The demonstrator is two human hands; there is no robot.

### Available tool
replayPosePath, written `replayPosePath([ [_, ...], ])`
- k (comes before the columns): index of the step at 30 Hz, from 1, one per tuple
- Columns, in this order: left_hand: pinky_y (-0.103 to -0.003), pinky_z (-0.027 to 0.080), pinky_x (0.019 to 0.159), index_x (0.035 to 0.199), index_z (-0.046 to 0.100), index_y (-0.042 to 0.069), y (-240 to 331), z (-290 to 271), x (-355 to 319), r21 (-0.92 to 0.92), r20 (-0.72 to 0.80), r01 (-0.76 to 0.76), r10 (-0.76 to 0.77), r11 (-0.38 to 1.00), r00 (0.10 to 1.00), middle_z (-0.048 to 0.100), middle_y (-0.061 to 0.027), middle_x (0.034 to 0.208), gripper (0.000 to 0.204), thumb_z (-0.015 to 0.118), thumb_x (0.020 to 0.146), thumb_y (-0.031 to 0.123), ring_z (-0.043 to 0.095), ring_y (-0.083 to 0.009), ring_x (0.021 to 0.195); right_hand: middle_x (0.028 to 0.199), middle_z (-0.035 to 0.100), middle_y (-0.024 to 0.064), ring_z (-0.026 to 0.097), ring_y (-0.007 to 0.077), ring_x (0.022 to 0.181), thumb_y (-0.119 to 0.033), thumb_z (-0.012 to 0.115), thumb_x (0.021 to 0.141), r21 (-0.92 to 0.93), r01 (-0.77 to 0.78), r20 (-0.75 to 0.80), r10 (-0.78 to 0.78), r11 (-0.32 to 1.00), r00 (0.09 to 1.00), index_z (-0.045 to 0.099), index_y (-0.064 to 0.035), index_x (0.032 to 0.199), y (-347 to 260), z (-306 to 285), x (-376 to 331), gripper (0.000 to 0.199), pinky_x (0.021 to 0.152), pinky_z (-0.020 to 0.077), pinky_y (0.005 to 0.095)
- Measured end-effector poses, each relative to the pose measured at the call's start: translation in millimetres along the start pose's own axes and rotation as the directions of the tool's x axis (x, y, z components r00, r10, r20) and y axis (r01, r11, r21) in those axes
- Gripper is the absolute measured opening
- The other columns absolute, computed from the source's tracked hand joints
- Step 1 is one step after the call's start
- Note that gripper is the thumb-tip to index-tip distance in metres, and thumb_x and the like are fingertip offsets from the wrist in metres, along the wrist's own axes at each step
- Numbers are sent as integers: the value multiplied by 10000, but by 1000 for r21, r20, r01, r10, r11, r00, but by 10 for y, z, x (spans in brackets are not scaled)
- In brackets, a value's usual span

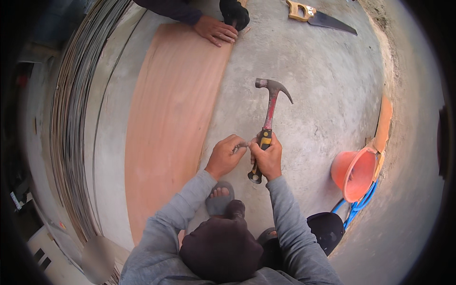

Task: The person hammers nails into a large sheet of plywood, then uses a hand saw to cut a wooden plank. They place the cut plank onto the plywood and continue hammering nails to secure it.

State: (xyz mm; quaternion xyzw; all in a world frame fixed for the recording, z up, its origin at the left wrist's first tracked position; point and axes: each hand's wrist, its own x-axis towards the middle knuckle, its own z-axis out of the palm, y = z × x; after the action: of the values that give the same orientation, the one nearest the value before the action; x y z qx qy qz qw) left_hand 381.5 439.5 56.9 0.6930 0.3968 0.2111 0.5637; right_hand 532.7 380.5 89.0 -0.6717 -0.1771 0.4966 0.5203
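1. Here, the right hand (267, 159) is closed round the yellow-and-black handle of a claw hammer (269, 118), its grip wrapped tight; the hammer's head points away toward the far side, above the concrete floor (313, 80).
2. The left hand (225, 156) sits just beside the right, fingertips pinched together on a small thin metal piece (241, 146), which is too small to identify; the right thumb touches it as well.
3. Both hands hover near the middle of the scene, just right of a long reddish plywood sheet (171, 118) lying flat on the floor.
4. At the far end of that sheet, another person's bare hand (216, 29) presses on its corner, with a black-gloved hand (235, 13) beside it.
5. A handsaw (319, 17) with a wooden handle lies on the floor at the far right.
6. To the near right, an orange bucket (355, 172) lies tipped on its side, with a blue hose (357, 205) coiled just below it.
7. A stack of thin sheets (71, 118) curves along the left edge.
8. A sandalled foot (219, 195) shows below the hands.
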Motion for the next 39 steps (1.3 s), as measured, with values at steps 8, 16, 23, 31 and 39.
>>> replayPosePath([
  [8, -329, 516, 711, 952, 701, 18, -301, -567, 1315, 21, -426, 65, -50, 998, 903, 688, -92, 892, 114, 673, 880, 102, 642, -189, 757, 770, 552, 30, 558, 105, 534, -199, 645, 974, -68, -48, -40, 45, 997, 998, 512, -34, 1060, 42, -106, 228, 229, 438, 484, 272],
  [16, -331, 535, 747, 965, 727, 44, -633, -811, 2276, 111, -570, 5, 59, 994, 819, 734, -97, 886, 133, 688, 874, 133, 688, -202, 795, 764, 537, 41, 568, 129, 539, -156, 547, 996, -219, -220, -7, 224, 951, 975, 419, -28, 1243, 270, -224, 315, 306, 454, 497, 307],
  [23, -376, 549, 789, 954, 752, 106, -661, -714, 2414, 232, -675, 40, 131, 972, 726, 746, -72, 977, 137, 721, 847, 185, 709, -274, 879, 918, 659, 289, 666, 457, 817, -124, 535, 960, -543, -83, 6, 102, 836, 995, 386, -21, 1327, 465, -347, 360, 410, 736, 512, 499],
  [31, -333, 539, 795, 991, 768, 86, -492, -681, 3300, 303, -724, 59, 189, 951, 663, 759, -83, 909, 168, 709, 862, 176, 721, -215, 851, 731, 573, 137, 595, 232, 590, -116, 512, 984, -667, 50, 68, -5, 743, 998, 381, -39, 1271, 506, -477, 352, 324, 572, 497, 378],
  [39, -384, 546, 809, 982, 779, 129, -509, -629, 3501, 298, -756, 111, 164, 948, 634, 758, -79, 972, 180, 698, 852, 222, 718, -278, 908, 790, 629, 254, 641, 427, 702, -113, 517, 948, -628, -91, 85, 184, 773, 979, 380, -22, 1310, 132, -478, 400, 398, 662, 479, 504],
])
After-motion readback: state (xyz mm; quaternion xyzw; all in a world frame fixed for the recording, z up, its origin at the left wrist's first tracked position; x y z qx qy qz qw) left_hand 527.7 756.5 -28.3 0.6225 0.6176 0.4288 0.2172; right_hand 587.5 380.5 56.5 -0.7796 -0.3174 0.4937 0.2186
